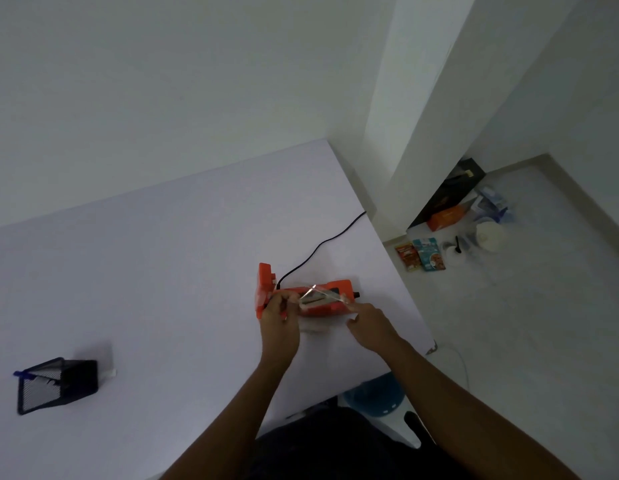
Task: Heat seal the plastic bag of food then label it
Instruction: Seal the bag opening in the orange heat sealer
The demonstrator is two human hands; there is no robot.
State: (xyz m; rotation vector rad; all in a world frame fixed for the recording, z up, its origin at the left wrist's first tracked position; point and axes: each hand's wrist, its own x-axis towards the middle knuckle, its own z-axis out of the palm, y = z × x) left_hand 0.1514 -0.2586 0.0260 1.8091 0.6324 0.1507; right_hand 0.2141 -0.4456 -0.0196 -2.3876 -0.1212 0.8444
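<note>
Two hands were seen at work near the right edge of the white table [145, 271], and the action was tight around an orange heat sealer [322, 299]. The clear plastic bag [316, 299] was held stretched across the sealer's front, its thin film catching a bright glint. The left hand [278, 322] was closed in a pinch on the bag's left end, right against the sealer's raised hinged arm. The right hand [368, 323] was pinched on the bag's right end, fingers curled, just before the sealer's dark knob. What lay inside the bag could not be made out.

A black power cord [322, 245] was trailed from the sealer's back towards the table's far right corner and over the edge. Well apart, near the left edge, a black mesh pen holder [55, 384] was found standing, boxy and wire-textured, with a blue pen [22, 374] poking from it and a small white piece [109, 374] just beside it.

Off the table, on the pale floor [526, 323] by the wall, clutter was spotted: flat printed food packets [422, 254], an orange box [446, 216], a dark box [450, 192] leaned against the wall, and a round white container [490, 233]. A blue round stool [374, 393] was partly hidden under the table's near right corner.
</note>
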